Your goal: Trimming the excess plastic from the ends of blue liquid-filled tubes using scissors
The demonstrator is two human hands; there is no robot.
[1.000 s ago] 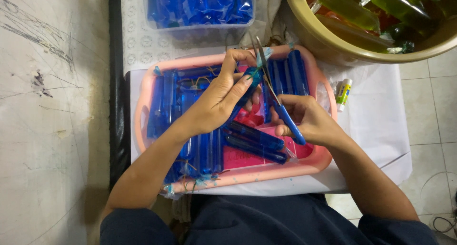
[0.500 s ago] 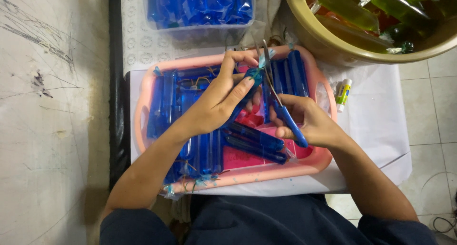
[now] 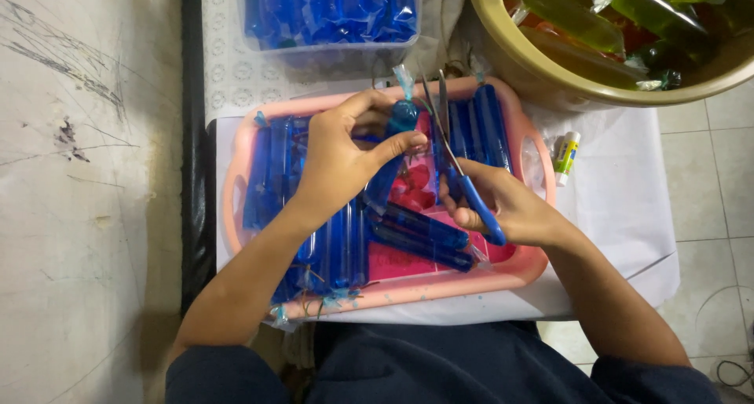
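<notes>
The left hand (image 3: 345, 164) pinches a blue ice tube (image 3: 390, 159) near its knotted top, thumb and forefinger pressed on the plastic, the other fingers curled behind it; the tube slants up over the middle of the pink basket (image 3: 236, 192), its tied tail (image 3: 404, 80) poking up past the far rim; the right hand (image 3: 503, 208) grips blue-handled scissors (image 3: 459, 168), fingers wrapped through and around the handle, blades a little apart and pointing at the far rim, their tips just beside the tail; whether a blade touches the plastic I cannot tell; the basket sits on white paper (image 3: 620, 208) that covers the worktop, near its front edge, and holds more blue tubes: a row (image 3: 271, 172) along its left side, a few (image 3: 479, 121) at its far right corner, two (image 3: 420, 235) lying crosswise toward the front right; a red patch (image 3: 412, 180) of the basket floor shows between them; beyond the basket, at the back edge, stands a clear box (image 3: 330, 51) packed with blue tubes; at the back right corner a yellow tub (image 3: 550, 78) holds green and dark tubes; a small glue stick (image 3: 565, 154) lies on the paper just right of the basket; the person's dark clothing (image 3: 440, 369) fills the near edge
</notes>
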